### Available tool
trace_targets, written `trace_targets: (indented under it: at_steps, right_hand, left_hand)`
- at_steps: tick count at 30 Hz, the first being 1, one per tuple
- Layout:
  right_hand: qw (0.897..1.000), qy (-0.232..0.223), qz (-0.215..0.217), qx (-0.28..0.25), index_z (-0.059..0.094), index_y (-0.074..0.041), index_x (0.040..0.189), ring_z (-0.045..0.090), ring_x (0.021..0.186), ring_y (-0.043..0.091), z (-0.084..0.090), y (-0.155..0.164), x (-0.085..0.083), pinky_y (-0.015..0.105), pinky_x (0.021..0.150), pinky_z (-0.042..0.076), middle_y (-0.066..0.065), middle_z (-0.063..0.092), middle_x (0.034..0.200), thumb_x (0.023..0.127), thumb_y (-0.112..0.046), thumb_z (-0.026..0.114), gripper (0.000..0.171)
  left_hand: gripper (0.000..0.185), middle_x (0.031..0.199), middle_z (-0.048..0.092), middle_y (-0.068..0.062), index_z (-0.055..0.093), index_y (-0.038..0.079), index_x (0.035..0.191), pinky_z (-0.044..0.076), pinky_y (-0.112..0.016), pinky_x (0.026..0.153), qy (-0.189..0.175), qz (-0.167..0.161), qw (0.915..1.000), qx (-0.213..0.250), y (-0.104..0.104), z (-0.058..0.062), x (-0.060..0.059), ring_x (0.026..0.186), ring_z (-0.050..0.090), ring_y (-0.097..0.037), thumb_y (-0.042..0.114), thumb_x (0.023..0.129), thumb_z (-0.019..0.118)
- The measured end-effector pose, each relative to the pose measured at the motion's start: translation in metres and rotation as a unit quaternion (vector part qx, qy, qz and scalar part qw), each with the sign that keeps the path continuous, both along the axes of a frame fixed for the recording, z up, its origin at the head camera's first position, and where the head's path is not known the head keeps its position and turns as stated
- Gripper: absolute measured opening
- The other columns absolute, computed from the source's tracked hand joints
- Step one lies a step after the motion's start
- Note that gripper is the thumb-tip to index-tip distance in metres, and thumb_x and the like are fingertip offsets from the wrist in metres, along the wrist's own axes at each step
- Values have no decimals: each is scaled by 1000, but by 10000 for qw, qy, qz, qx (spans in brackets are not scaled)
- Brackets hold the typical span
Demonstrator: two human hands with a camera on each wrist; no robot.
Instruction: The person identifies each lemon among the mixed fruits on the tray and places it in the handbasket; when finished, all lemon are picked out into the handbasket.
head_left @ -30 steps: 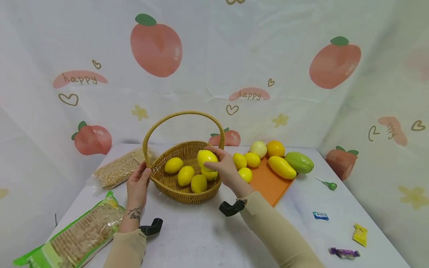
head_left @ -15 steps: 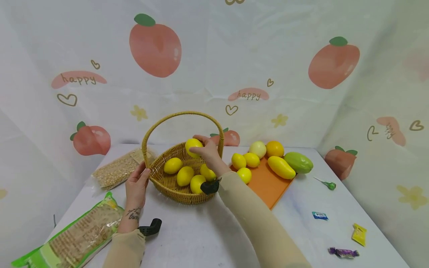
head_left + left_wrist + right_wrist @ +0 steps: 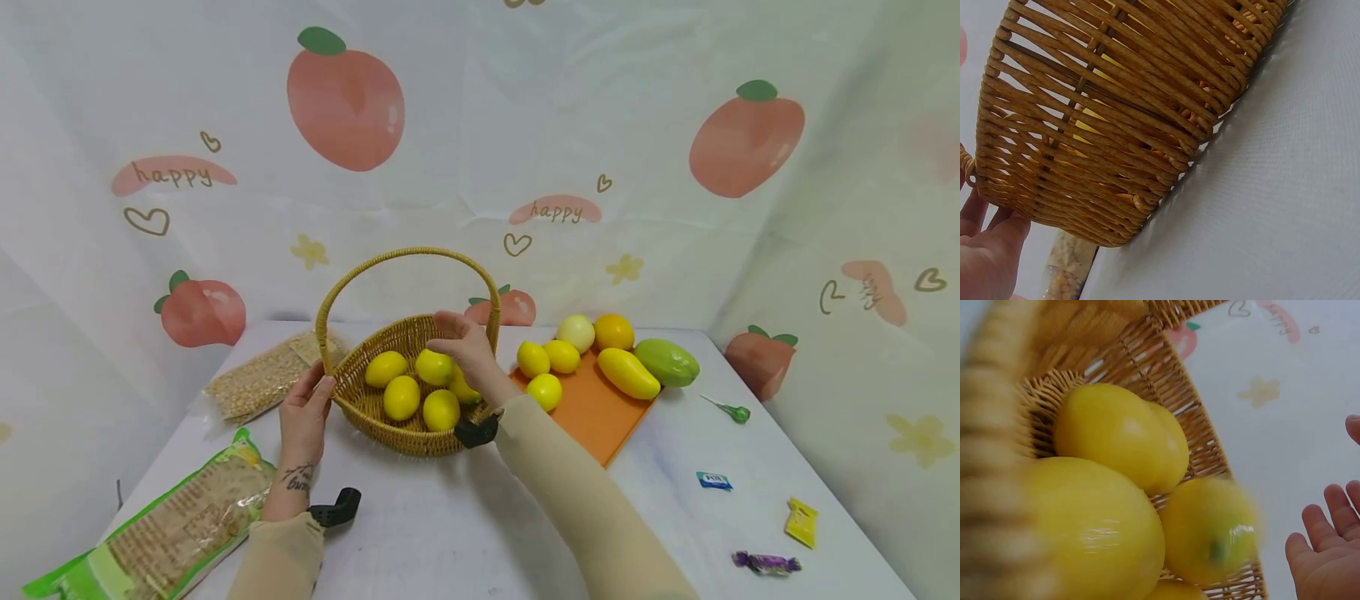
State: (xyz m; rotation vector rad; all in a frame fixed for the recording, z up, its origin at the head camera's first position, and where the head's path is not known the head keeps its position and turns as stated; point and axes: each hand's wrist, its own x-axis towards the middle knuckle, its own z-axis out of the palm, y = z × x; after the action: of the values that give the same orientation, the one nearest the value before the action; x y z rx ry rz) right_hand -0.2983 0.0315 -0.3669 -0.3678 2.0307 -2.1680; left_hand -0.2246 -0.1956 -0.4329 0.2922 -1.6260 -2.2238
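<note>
Since half a second ago the lemon [image 3: 434, 366] has gone from the right hand [image 3: 467, 346] into the basket [image 3: 390, 421]: it now lies among four other lemons [image 3: 411, 393], and the hand is released, fingers spread and relaxed just above the far rim, holding nothing. Right wrist view confirms: straight fingers [image 3: 1321, 550] beside the weave, apart from the fruit; one lemon there is motion-blurred.

Left hand [image 3: 305, 413] rests against the basket's near-left wall by the handle base, fingers fairly straight, touching but not wrapped around it. Left wrist view shows fingertips [image 3: 985, 240] on the wicker's lower edge.

Basket sits on the white table [image 3: 450, 525]. To its right, an orange board [image 3: 600, 408] with three more lemons [image 3: 546, 367], a yellow mango [image 3: 628, 373], a green mango [image 3: 667, 362]. Left: a grain bag [image 3: 262, 379] and a green-edged packet [image 3: 165, 533]. Candies [image 3: 765, 562] lie at the table's right edge.
</note>
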Motion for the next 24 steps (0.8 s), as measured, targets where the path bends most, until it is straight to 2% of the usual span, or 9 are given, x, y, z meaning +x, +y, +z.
trace_targets:
  at_steps: [7,11,14,19,21,24]
  right_hand:
    - [9991,118,-143,-378,45,5,132,39,130,32,-1,32,25,37,105,38,21,45,136,82,10,58,52]
    - [9967,182,-543,-582,47,7,129,42,125,36,-8,60,40,25,95,45,16,54,127,81,11,58,50]
    - [9925,243,-986,-684,48,8,128,46,122,32,-15,81,50,20,89,47,8,60,119,80,13,58,49]
    - [9840,88,-1589,-797,44,8,130,47,122,26,-26,112,64,30,101,42,-4,60,114,80,12,57,52]
    - [9807,-30,-1794,-773,43,6,132,43,125,27,-31,122,69,35,107,35,-1,57,119,81,11,56,52]
    - [9765,-169,-2046,-659,40,5,134,38,130,29,-39,132,74,39,111,29,12,48,133,83,10,55,53]
  left_hand:
    - [48,114,56,13,49,5,134,45,-11,88,-9,12,10000,-10,0,0,0,105,54,0,18,90,61]
    - [49,113,56,13,48,4,134,45,-11,89,-23,1,10000,57,1,1,1,104,54,0,18,90,61]
    - [48,113,56,13,48,4,134,45,-11,89,-33,3,10000,56,1,1,1,104,54,0,17,90,61]
    - [46,114,56,12,49,4,134,45,-10,88,-13,18,10000,16,2,1,1,105,54,-2,16,91,60]
    - [45,115,56,10,49,4,133,45,-9,86,21,27,10000,39,2,1,1,105,54,-3,15,90,60]
    - [46,114,57,10,50,4,133,45,-8,84,45,50,10000,73,2,1,1,105,54,-3,16,90,61]
